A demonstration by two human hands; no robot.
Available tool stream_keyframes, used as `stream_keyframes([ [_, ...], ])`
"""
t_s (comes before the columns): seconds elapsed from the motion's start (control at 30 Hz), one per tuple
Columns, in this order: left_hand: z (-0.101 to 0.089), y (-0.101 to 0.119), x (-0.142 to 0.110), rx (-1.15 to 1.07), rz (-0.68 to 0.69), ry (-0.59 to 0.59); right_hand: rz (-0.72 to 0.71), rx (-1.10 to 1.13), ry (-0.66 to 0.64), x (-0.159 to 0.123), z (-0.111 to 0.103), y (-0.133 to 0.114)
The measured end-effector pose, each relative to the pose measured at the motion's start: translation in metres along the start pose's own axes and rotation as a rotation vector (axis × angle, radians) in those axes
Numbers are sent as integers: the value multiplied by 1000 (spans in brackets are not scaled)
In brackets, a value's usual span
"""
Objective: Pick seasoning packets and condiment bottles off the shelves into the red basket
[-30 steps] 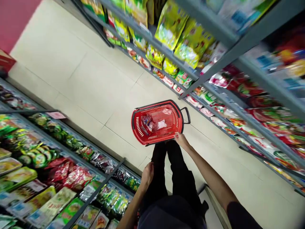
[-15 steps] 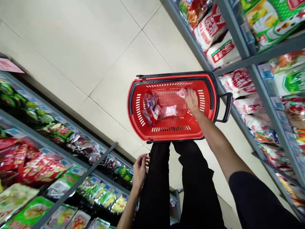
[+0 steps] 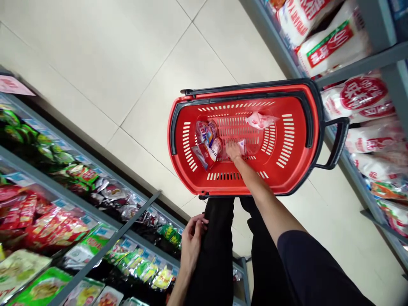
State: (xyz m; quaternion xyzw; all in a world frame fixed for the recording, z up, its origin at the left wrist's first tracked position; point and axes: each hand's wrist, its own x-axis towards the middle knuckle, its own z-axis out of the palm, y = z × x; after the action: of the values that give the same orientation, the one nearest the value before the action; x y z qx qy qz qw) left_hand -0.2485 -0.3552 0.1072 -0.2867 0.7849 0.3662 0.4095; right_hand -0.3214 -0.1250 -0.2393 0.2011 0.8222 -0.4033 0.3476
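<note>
A red shopping basket (image 3: 287,178) with black rim and handles stands on the tiled floor in front of my legs. My right hand (image 3: 234,151) reaches down into it, fingers curled onto a clear packet (image 3: 247,146) on the basket's bottom. Red and blue snack packets (image 3: 206,142) lie just left of that hand, and a pink and white packet (image 3: 259,120) lies toward the far side. My left hand (image 3: 193,240) rests against my left trouser leg, fingers loosely bent and holding nothing.
Grey shelving with green and red snack bags (image 3: 47,221) runs along the left. More shelves with large white and red bags (image 3: 360,97) run along the right, close to the basket's side handle (image 3: 336,142). The beige tiled aisle floor (image 3: 127,63) lies beyond.
I have bent closer to the basket. My right hand went from the basket rim to the pink and white packet, then moved left onto the clear packet. My left hand stays by my leg.
</note>
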Motion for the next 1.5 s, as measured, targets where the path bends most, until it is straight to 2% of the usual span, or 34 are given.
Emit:
stream_keyframes([
  [0.1, -2, 9, -6, -18, 27, 4, 0, 84, 22, -20, -25, 8],
  [0.17, 0, 24, -9, -4, 81, 25, -22, 158, 37, -50, -54, 14],
  [0.23, 6, 50, -7, 24, 162, 47, -50, 227, 60, -93, -91, 13],
  [0.33, 22, 108, 3, 4, 314, 13, -104, 496, 97, -181, -158, -8],
  [0.4, 35, 157, 3, -7, 423, -118, -139, 865, 76, -250, -203, -34],
  [0.43, 41, 183, -2, 4, 465, -238, -151, 1034, 55, -285, -225, -49],
  [0.53, 56, 252, -45, 93, 470, -765, -129, 1363, 100, -377, -278, -93],
  [0.57, 59, 271, -67, 119, 442, -910, -114, 1445, 164, -401, -291, -105],
  [0.6, 61, 287, -91, 127, 424, -992, -109, 1526, 241, -423, -303, -115],
  [0.63, 63, 300, -116, 122, 428, -1006, -117, 1600, 323, -441, -313, -124],
  [0.73, 69, 330, -186, 122, 570, -865, -195, 1674, 545, -487, -336, -140],
  [0.8, 75, 343, -225, 160, 674, -802, -181, 1638, 681, -513, -348, -146],
  [0.9, 87, 351, -272, 119, 711, -677, -102, 1665, 861, -547, -365, -154],
  [0.97, 95, 351, -297, 42, 706, -576, -109, 1746, 904, -568, -377, -160],
  [1.03, 99, 349, -321, 2, 738, -529, -155, 1855, 899, -590, -389, -166],
  [1.13, 96, 348, -360, 35, 836, -565, -251, 2021, 822, -632, -407, -174],
  [1.23, 84, 351, -402, 108, 879, -655, -324, 2142, 706, -681, -422, -181],
  [1.33, 72, 355, -443, 138, 844, -728, -407, 2142, 725, -727, -433, -183],
  [1.4, 65, 356, -468, 119, 853, -728, -431, 2048, 861, -753, -437, -183],
  [1.5, 59, 353, -502, 57, 917, -698, -334, 1725, 1206, -781, -435, -185],
])
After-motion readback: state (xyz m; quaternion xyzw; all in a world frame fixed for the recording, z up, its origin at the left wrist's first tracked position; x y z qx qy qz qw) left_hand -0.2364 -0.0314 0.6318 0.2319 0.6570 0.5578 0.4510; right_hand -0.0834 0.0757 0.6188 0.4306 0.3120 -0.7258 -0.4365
